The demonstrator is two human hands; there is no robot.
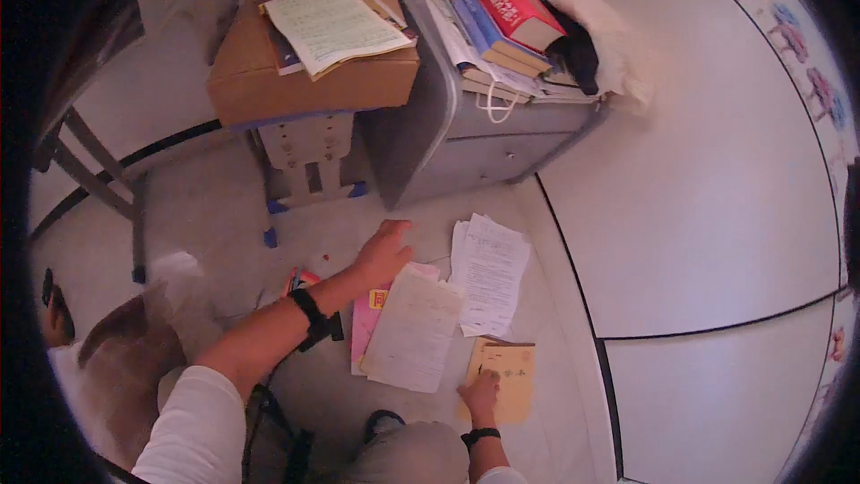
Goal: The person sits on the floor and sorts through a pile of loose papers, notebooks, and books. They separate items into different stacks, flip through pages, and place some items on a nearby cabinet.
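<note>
My left hand [386,254] reaches over the floor just beyond a stack of papers, its thumb and index finger apart and nothing seen in it. Below it lie worn white sheets [418,333], partly covering a pink book [363,329]. To the right is a pile of printed papers [490,275]. My right hand [481,393] rests on the left part of a yellow exercise book [516,390] that bears writing. Whether its fingers grip the cover or only press on it cannot be told. A similar yellow book edge shows beneath.
Ahead, a cardboard box [309,87] carries books and a written sheet [339,25]. Beside it, a grey cabinet [463,154] holds a thick red book [517,8], blue books [494,33] and a white bag [621,60]. A white wall [699,181] bounds the right. Table legs [138,228] stand left.
</note>
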